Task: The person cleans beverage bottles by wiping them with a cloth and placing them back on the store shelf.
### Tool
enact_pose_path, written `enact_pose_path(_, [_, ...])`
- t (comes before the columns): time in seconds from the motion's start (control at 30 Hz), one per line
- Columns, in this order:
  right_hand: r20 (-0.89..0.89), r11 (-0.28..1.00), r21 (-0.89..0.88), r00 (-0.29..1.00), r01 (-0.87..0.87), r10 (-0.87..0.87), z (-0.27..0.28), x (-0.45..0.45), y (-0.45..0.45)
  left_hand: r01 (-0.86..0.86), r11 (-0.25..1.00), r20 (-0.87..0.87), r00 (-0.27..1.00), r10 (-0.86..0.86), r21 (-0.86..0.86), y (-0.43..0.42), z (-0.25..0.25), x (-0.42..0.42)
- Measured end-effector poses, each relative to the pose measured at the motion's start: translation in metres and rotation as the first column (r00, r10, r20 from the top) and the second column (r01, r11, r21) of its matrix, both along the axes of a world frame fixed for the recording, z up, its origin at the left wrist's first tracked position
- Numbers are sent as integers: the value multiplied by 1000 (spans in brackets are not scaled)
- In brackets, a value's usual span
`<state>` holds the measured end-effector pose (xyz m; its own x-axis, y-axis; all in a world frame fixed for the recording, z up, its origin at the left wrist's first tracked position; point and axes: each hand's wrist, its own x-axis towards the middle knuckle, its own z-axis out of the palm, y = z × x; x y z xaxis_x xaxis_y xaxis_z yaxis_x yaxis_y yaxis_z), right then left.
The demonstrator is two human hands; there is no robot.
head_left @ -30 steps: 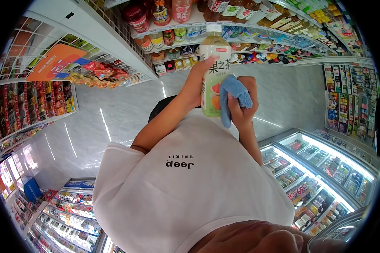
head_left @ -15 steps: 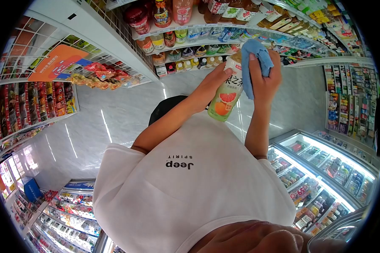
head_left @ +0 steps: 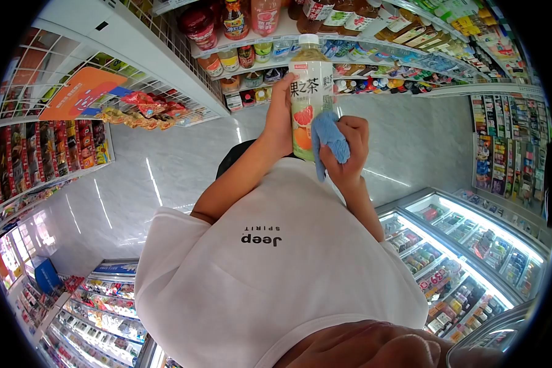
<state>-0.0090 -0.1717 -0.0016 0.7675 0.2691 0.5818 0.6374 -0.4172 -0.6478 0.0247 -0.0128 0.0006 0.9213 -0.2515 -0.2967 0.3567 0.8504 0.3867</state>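
Note:
A tall bottle of fruit tea [head_left: 309,92] stands almost upright in front of my chest, its white cap at the top. Its label shows a cut grapefruit and an orange. My left hand [head_left: 279,119] is closed around the bottle's left side. A blue cloth [head_left: 329,138] is bunched in my right hand [head_left: 351,147], whose fingers are closed on it. The cloth touches the lower right side of the bottle, by the fruit picture, and one end hangs below. Some fingers of my left hand are hidden behind the bottle.
Shelves of drink bottles [head_left: 260,49] stand ahead. A white wire rack [head_left: 159,55] with hanging red and gold snack packs [head_left: 144,110] is at the left. Lit glass-front coolers [head_left: 460,245] stand at the lower right. Grey tiled floor [head_left: 178,165] lies around me.
The bottle has gone from tilted to nearly upright, and its cap now shows. My right hand and the cloth have moved from the bottle's top down to its lower right side.

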Motion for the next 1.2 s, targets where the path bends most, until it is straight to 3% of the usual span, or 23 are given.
enact_pose_path(0.2, [48,999,46,999,-25,22,-6,-11,-1,-21,992,87,996,32,-124,7,-10,7])
enact_pose_path(0.4, [-15,996,94,1000,6,-4,0,-1,3,-4,996,-63,998,-2,-90,7,-5,3])
enact_pose_path(0.63, [-15,998,63,1000,2,-1,14,14,7,21,999,92,995,-24,28,5,-9,1])
enact_pose_path(0.8, [70,984,133,989,119,-129,22,37,11,-27,988,221,975,-7,149,-8,-11,-7])
enact_pose_path(0.97, [63,949,211,965,236,-254,36,58,13,116,947,195,964,-180,299,-8,-6,-15])
enact_pose_path(1.2, [35,948,168,960,270,-279,26,62,15,118,931,121,978,-168,346,-11,-9,-20])
